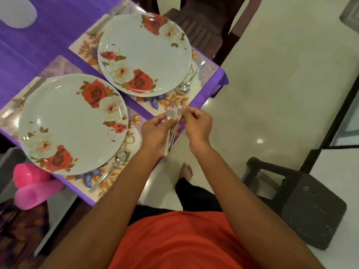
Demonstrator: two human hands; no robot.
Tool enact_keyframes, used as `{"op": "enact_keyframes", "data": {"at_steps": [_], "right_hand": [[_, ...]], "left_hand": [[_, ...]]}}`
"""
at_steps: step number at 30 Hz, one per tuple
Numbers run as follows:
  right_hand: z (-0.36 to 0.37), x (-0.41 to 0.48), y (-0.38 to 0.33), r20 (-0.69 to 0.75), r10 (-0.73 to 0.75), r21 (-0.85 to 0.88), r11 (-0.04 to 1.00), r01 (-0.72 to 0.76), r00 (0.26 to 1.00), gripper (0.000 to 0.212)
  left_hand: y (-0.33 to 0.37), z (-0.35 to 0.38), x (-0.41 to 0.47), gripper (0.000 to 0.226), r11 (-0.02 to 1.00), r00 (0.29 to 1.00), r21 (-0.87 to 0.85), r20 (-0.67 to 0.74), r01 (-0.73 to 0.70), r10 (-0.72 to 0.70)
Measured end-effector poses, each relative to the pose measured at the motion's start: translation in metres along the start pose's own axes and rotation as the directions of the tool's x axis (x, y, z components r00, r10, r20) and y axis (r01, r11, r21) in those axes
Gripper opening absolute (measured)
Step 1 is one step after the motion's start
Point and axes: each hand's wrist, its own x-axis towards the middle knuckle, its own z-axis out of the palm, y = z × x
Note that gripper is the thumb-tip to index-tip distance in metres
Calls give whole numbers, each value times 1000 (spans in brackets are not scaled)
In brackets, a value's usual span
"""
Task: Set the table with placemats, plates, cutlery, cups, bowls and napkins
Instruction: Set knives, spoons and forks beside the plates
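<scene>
Two rose-patterned plates sit on floral placemats on the purple-clothed table: the near plate (71,123) on the near placemat (103,183), the far plate (144,53) on the far placemat (206,74). A spoon (108,171) lies beside the near plate, another spoon (189,80) beside the far one. Knives (25,98) (101,23) lie on the plates' other sides. My left hand (155,131) grips a bundle of forks (172,117) over the table edge. My right hand (196,123) pinches one fork's head.
Pink plastic cups (33,185) lie at the lower left past the table end. A dark chair (202,26) stands behind the far setting. A dark stool (295,200) stands on the white floor to my right. My foot (186,170) is near the table corner.
</scene>
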Motion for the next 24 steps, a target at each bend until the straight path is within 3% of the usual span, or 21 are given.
{"op": "enact_keyframes", "data": {"at_steps": [5,7,9,10,13,16,18,21,24], "right_hand": [[-19,73,-29,89,130,245,958,-148,987,9],[-22,98,-48,180,66,147,985,-93,981,9],[-24,123,-61,356,-98,-140,978,157,929,13],[-24,135,-65,495,-186,-261,900,350,849,14],[-23,164,-69,863,-239,-292,481,826,445,20],[-22,175,-66,988,-62,-135,93,986,141,24],[-22,179,-63,999,-20,-28,-13,1000,28,26],[-25,189,-60,997,-9,79,-29,996,-80,38],[-28,198,-59,995,15,103,-34,994,-102,42]], "left_hand": [[15,25,17,21,1000,995,4,-96,-29,29],[23,28,21,20,1000,995,-13,-98,-23,21],[30,27,25,16,998,993,-41,-112,-38,33],[33,26,28,15,997,992,-54,-122,-46,40],[38,23,40,23,995,986,-70,-161,-67,55],[40,24,53,29,995,981,-81,-187,-58,42],[41,26,59,33,995,979,-89,-200,-49,31],[44,30,67,36,993,979,-116,-203,-38,14],[47,37,68,31,989,977,-144,-211,-37,5]]}}
